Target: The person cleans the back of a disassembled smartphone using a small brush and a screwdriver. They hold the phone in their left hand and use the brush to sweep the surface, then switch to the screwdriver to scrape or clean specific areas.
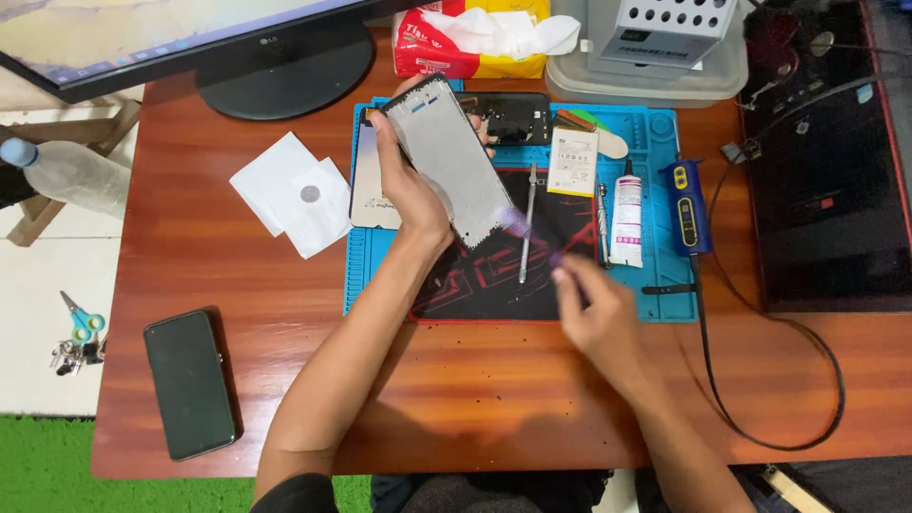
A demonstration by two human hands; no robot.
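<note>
My left hand (407, 185) grips a phone frame (454, 161), a grey rectangular panel held tilted above the blue work mat (665, 133). My right hand (594, 309) is blurred with motion and holds a small purple-tipped tool (521, 226) whose tip sits at the frame's lower corner. A black phone back part (508, 116) lies on the mat behind the frame, with a white battery (573, 161) beside it.
On the mat lie a metal screwdriver (527, 228), a white glue tube (626, 214) and a blue device (686, 204) with a cable. A dark phone (190, 383) rests front left, white tissues (290, 190) left, a monitor stand (285, 71) and tissue pack (470, 38) at the back.
</note>
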